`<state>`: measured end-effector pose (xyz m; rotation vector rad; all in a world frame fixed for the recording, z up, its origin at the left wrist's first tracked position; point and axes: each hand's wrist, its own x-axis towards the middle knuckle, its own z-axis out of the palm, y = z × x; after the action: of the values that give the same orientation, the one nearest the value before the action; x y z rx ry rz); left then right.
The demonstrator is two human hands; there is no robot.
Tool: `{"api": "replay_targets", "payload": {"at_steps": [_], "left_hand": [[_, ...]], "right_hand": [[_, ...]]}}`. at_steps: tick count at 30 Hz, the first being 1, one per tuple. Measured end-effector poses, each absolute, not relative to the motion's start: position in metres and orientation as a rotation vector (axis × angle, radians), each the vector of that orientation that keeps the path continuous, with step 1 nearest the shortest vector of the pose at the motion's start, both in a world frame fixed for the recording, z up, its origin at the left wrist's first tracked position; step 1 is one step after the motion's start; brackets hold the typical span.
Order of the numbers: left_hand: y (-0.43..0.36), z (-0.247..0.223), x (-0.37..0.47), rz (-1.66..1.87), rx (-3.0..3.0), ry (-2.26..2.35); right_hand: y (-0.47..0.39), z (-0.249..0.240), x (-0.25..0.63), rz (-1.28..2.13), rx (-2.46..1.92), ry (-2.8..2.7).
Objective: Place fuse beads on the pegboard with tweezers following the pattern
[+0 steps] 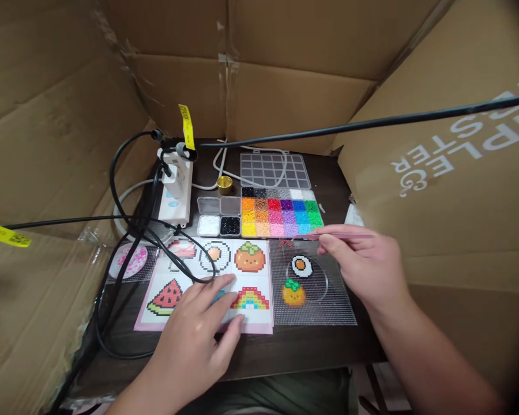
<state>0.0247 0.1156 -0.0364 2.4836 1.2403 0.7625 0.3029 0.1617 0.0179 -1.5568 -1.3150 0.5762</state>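
Observation:
My right hand (367,262) pinches a pair of thin pink tweezers (309,236), whose tips point left over the top edge of a clear pegboard (339,308). Close to the tips, a short arc of red beads (285,244) sits on that board. Below it are a fried egg made of beads (301,266) and an orange persimmon made of beads (293,294). With fingers spread, my left hand (199,328) rests on a printed pattern sheet (190,268) and hides part of its lower row. A watermelon and a rainbow pattern show on either side.
Behind the pegboard stands a sorted bead box (281,213) with its clear lid (277,170) raised. Left of it are small cases of white beads (209,225) and black beads (230,225). A power strip (175,190) and black cables (134,219) crowd the left. Cardboard walls (294,104) surround the table.

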Motion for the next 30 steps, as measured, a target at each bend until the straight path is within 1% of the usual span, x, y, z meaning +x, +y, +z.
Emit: {"api": "replay_targets", "payload": {"at_steps": [3, 7, 30], "left_hand": [[0.115, -0.036, 0.024, 0.759, 2.488, 1.233], [0.115, -0.036, 0.023, 0.757, 2.483, 1.228], [0.117, -0.034, 0.025, 0.756, 2.471, 1.222]], "right_hand": [[0.162, 0.0, 0.303, 0.642, -1.601, -1.283], [0.166, -0.011, 0.302, 0.679, -1.631, -1.227], [0.167, -0.016, 0.302, 0.802, -1.555, -1.179]]}}
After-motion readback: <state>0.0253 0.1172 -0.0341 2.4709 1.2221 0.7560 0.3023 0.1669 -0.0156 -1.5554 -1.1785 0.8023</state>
